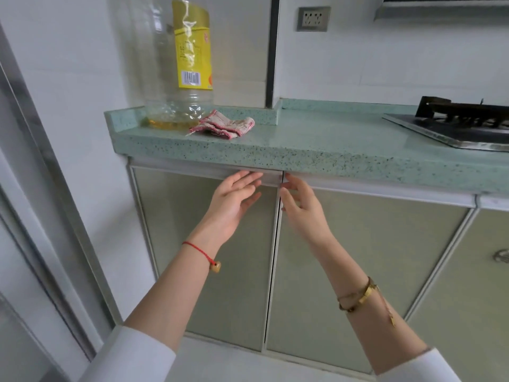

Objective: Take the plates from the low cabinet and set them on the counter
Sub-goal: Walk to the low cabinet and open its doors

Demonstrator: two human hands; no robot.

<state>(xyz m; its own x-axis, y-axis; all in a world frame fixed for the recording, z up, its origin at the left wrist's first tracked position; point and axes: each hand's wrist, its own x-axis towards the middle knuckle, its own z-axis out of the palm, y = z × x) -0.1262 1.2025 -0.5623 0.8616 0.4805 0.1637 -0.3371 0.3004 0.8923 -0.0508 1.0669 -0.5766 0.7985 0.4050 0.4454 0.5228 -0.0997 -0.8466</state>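
Observation:
The low cabinet has two pale green doors, left door (176,230) and right door (371,257), both closed under the green speckled counter (316,139). No plates are in view; the cabinet's inside is hidden. My left hand (234,199) reaches to the top rail of the left door, fingers spread, palm turned right. My right hand (300,202) is at the top inner corner of the right door, fingers apart, fingertips by the seam between the doors. Neither hand holds anything.
A large, nearly empty oil bottle (181,64) with a yellow label stands at the counter's back left, a folded cloth (224,125) beside it. A gas hob (454,125) occupies the right. A third cabinet door (473,285) with a round handle is at far right. A door frame (41,175) runs along the left.

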